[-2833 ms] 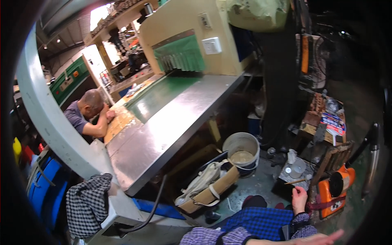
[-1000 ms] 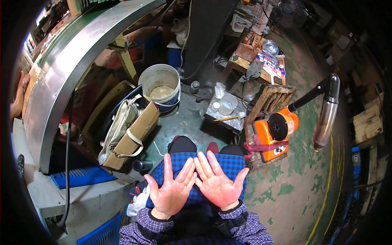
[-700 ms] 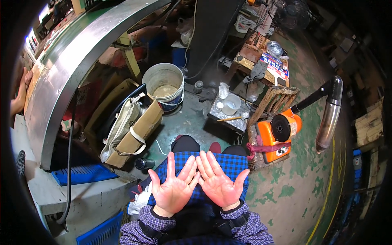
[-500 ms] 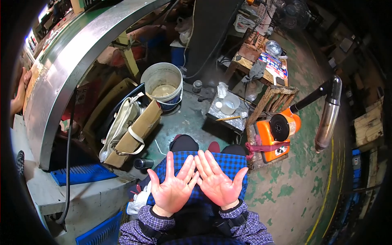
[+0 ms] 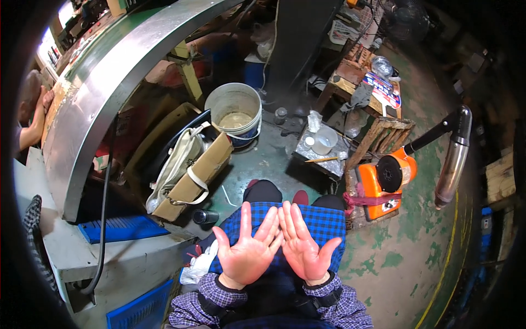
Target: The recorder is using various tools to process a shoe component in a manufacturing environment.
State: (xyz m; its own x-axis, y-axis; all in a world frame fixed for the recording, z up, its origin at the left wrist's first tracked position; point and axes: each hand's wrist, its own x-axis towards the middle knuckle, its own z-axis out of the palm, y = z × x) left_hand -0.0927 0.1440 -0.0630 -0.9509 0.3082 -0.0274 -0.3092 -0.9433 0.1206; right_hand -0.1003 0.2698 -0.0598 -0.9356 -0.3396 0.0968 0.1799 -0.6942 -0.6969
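Note:
Above a blue and black checked cloth [image 5: 323, 219] over my lap, both of my hands are raised with palms up. My left hand [image 5: 249, 255] is open, its fingers stretched and spread, with nothing in it. Beside it, my right hand [image 5: 307, 252] is open too, thumb out to the side and palm bare. The inner edges of the two hands meet or nearly meet near the little fingers. A white glove [image 5: 198, 267] lies by my left side, below a dark cylindrical container [image 5: 205, 216].
Ahead stand a white bucket [image 5: 234, 101] and a cardboard box [image 5: 200, 178] with a pale bag. Right of them, a low stand [image 5: 312, 149] bears a plastic cup and brush. An orange machine [image 5: 381, 186] with a metal nozzle stands further right. A curved metal edge [image 5: 104, 104] rises left; another person's arm [image 5: 35, 123] is beyond.
The surroundings have shifted slightly rightward in view. My hands keep the same spread, palm-up pose. At the far left, more of the other person shows.

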